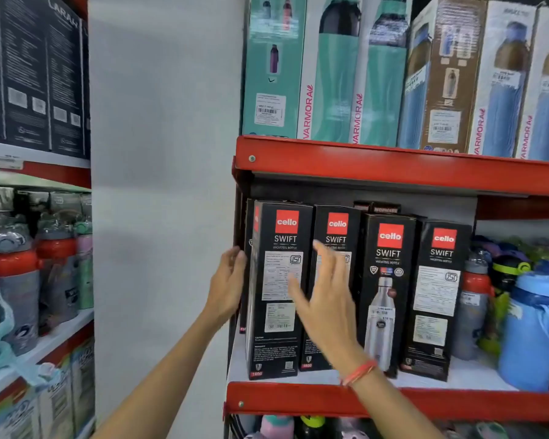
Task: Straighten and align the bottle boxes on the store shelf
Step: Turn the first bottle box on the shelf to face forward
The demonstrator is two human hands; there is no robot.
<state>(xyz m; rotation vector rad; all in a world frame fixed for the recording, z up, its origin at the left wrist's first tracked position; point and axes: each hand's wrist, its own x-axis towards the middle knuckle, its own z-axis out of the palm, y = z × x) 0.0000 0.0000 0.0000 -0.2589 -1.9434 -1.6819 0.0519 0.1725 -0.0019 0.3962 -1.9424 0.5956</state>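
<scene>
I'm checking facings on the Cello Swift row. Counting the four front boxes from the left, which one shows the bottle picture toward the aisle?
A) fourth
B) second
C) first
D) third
D: the third box shows a steel bottle picture under the Swift name, while the first box, the second box and the fourth box show white printed label panels.

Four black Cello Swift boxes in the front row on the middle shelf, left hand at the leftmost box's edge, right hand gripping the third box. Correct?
Not quite. The head view shows the right hand open with fingers spread, in front of the second box, not gripping the third box. The rest holds: four black boxes in front, left hand at the leftmost box edge.
</scene>
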